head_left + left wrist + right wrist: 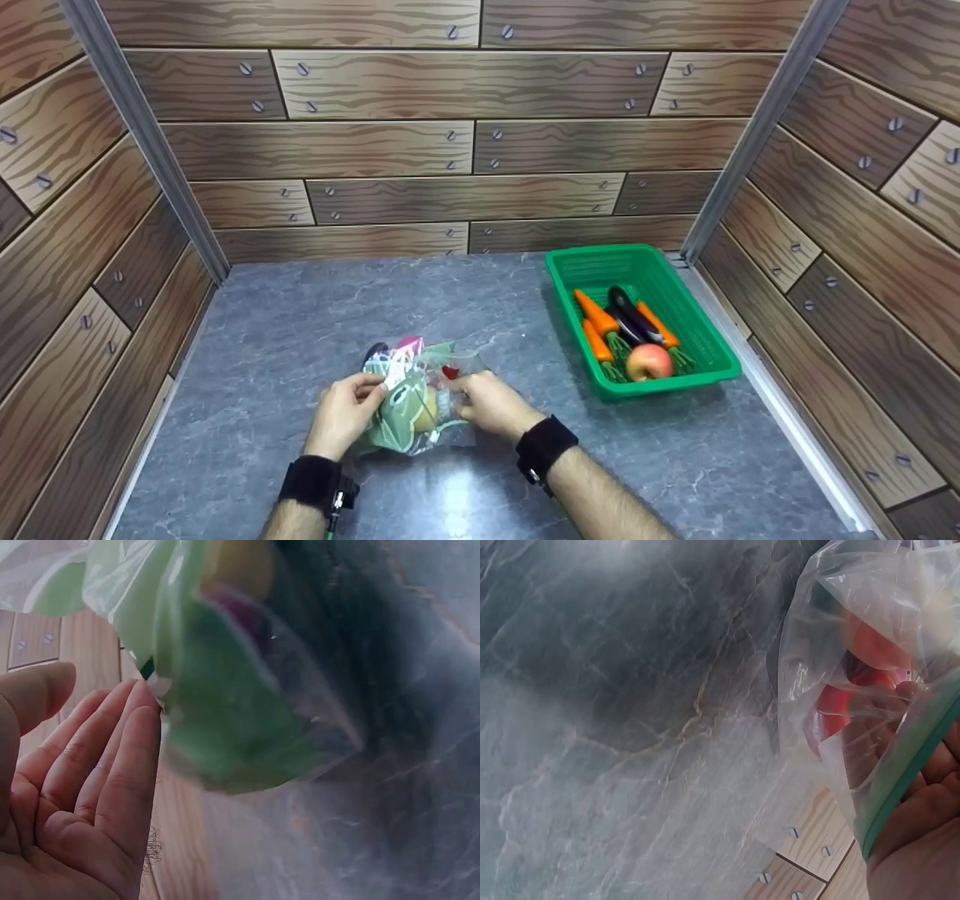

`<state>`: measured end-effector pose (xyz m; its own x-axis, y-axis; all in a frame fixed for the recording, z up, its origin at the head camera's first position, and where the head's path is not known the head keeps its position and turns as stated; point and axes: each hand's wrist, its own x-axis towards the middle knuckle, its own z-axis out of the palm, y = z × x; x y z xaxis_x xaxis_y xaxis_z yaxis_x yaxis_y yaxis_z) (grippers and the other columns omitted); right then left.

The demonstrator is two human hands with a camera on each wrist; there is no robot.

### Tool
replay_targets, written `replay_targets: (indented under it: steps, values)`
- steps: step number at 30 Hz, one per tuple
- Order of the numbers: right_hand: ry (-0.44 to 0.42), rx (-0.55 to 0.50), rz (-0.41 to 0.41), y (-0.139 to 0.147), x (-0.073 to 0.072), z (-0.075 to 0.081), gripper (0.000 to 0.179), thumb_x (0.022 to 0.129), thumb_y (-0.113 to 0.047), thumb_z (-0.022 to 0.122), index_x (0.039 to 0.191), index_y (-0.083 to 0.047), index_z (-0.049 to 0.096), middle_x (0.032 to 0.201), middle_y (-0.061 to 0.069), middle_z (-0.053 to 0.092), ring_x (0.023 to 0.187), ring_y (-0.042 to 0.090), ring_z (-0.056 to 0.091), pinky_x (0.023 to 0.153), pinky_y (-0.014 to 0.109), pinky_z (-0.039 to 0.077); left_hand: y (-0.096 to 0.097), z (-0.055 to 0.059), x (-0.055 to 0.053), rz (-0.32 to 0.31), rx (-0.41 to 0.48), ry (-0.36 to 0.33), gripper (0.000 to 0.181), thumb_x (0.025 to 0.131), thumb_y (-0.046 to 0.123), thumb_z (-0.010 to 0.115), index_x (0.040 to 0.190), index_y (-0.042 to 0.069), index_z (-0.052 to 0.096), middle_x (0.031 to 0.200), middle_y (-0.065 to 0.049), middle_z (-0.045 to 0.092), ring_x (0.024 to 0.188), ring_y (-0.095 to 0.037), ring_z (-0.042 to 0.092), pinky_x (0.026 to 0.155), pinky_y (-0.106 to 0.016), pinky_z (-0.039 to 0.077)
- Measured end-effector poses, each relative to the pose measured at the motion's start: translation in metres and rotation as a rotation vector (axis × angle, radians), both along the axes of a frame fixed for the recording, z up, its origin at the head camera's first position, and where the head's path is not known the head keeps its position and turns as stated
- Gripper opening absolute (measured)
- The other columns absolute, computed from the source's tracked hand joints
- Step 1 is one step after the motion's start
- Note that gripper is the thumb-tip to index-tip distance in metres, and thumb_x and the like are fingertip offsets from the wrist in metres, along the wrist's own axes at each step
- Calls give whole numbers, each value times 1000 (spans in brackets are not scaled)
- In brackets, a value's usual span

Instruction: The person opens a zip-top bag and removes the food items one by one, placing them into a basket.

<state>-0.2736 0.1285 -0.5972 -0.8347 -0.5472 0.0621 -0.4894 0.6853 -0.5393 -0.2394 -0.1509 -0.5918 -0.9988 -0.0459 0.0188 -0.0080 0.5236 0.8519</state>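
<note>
A clear plastic zip bag (405, 412) with green printing lies on the table, packed with several things. Through its film show a yellow round thing (426, 414), a red thing (835, 709) and something pink (411, 343). My left hand (346, 409) is at the bag's left side. In the left wrist view its fingers (112, 757) are nearly straight and touch the bag's edge, the thumb apart from them. My right hand (491, 405) reaches into the bag's mouth from the right, past a green zip strip (907, 776). Film and glare hide whether its fingers hold the red thing.
A green plastic basket (559, 300) stands at the right of the table, holding carrots (595, 311), dark eggplants (630, 311) and an apple (649, 362). Wood-patterned walls (375, 150) enclose the grey marbled table (300, 300) at the back and both sides.
</note>
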Motion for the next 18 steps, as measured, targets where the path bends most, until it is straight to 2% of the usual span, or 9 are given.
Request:
replay_targets:
  steps: [4, 8, 11, 13, 16, 18]
  values:
    - [-68, -26, -11, -5, 4, -3, 60, 94, 5, 81, 152, -10, 78, 110, 12, 89, 59, -2, 46, 55, 17, 45, 1, -6, 0, 2, -7, 1, 24, 112, 16, 77, 131, 4, 85, 121, -18, 91, 111, -32, 88, 100, -50, 71]
    - [-89, -40, -29, -8, 7, -7, 60, 93, 4, 85, 151, -10, 79, 112, 11, 88, 63, -3, 51, 60, 17, 52, 0, -9, -1, -13, -6, 10, 23, 112, 14, 76, 131, 3, 85, 119, -17, 91, 111, -33, 89, 98, -49, 72]
    - [-46, -41, -29, -11, 8, -8, 48, 91, 2, 87, 137, -10, 83, 113, 10, 87, 71, 1, 59, 72, 22, 61, -1, -10, -1, -19, -18, 10, 22, 112, 12, 76, 130, 2, 85, 120, -18, 91, 112, -35, 88, 101, -52, 71]
    - [-14, -35, -28, -13, 8, -10, 35, 93, -5, 91, 127, -12, 83, 114, 8, 87, 82, 6, 69, 83, 29, 67, -1, -10, -1, -21, -35, 15, 22, 112, 11, 77, 129, 1, 85, 120, -19, 90, 114, -36, 88, 105, -55, 70]
    - [13, -20, -46, -16, 8, -14, 27, 92, -12, 94, 114, -17, 78, 115, 4, 84, 101, 15, 77, 100, 37, 68, 1, -8, 1, -21, -73, 20, 22, 112, 13, 77, 129, 3, 85, 121, -18, 91, 116, -37, 88, 109, -57, 68]
    - [-1, -22, -61, -18, 8, -16, 28, 91, -17, 97, 110, -18, 76, 113, 1, 82, 108, 17, 77, 104, 40, 68, 3, -7, 1, -31, -92, 29, 21, 111, 12, 77, 128, 3, 86, 121, -18, 90, 116, -37, 88, 109, -58, 68]
